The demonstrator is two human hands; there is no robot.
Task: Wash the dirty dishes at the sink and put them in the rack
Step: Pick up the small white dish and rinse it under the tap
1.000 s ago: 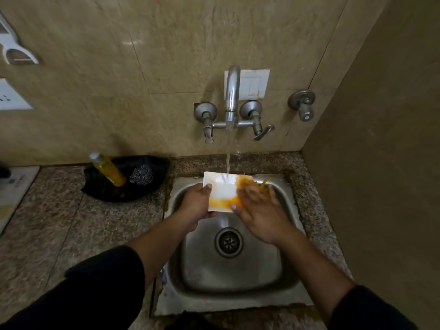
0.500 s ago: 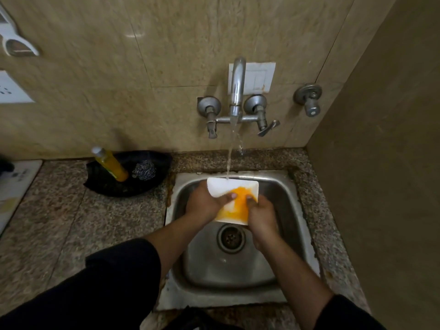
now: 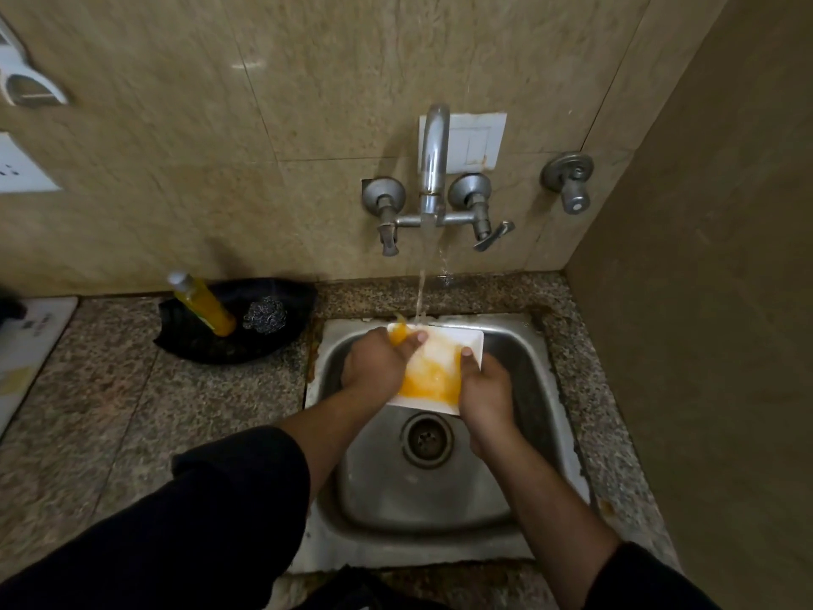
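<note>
White wall fixture [image 3: 27, 83] at 10 o'clock is cut off by the frame edge. White mat [image 3: 33, 341] at 9 o'clock carries print, too small to read. Yellow bottle [image 3: 204, 308] leans in black tray [image 3: 206, 347], steel scrubber [image 3: 265, 316] just beside it. Left hand [image 3: 374, 365] grips left edge of white dish [image 3: 442, 352], thumb on top, fingers hidden beneath. Dish is orange-smeared, under the tap [image 3: 433, 169] stream, over sink [image 3: 396, 548], 12 o'clock of drain [image 3: 426, 440]. Right hand [image 3: 486, 391] grips its right edge.

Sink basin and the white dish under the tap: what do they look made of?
Sink basin: likely stainless steel, brushed grey with dull reflections. White dish: smooth white, rectangular, thin raised rim; ceramic or melamine, cannot tell which.
</note>
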